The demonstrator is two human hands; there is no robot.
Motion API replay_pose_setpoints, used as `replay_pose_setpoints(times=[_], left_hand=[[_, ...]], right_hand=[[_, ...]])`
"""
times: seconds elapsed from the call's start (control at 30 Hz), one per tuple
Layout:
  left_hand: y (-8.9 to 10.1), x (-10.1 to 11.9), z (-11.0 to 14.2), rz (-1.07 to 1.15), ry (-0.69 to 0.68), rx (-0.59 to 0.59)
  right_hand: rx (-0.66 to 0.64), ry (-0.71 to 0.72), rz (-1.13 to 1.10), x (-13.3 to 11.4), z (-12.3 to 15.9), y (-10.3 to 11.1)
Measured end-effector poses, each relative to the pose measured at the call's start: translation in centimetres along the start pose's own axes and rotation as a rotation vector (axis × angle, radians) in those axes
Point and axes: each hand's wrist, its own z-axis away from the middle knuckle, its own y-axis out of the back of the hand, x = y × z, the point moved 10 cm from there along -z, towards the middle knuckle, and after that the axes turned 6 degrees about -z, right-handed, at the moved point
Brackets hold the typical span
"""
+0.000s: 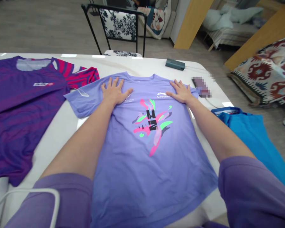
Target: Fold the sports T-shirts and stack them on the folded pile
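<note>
A light purple T-shirt [133,164] with a bright print on its chest lies spread on the white table [49,148], its collar towards the far edge. My left hand [114,91] rests flat on the shirt near its left shoulder, fingers spread. On the opposite shoulder, beside the white chest lettering, my right hand [181,91] also lies flat with its fingers apart. Neither hand grips the cloth. The shirt's right sleeve is partly hidden behind my right hand and forearm.
A dark purple and red jersey [26,95] lies at the left, a folded blue garment [251,133] at the right. Beyond the shirt are a dark green box-shaped object [175,64] and a blurred phone-like object [201,86]. A patterned chair [118,25] stands past the far edge.
</note>
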Motion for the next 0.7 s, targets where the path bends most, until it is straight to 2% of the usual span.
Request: replay_pose_setpoints(times=[0.13,0.47,0.7], left_hand=[[-0.1,-0.3,-1.2,-0.008,0.022,-0.014],[-0.1,-0.7,-2.6,0.011,0.027,0.043],[-0.3,-0.8,-3.1,0.009,0.015,0.071]], right_hand=[[0.03,0.036,-0.014,0.9,-0.9,0.3],[0.11,0.042,-0.069,0.3,-0.2,1.1],[0.082,0.038,-0.021,0.5,-0.4,0.8]])
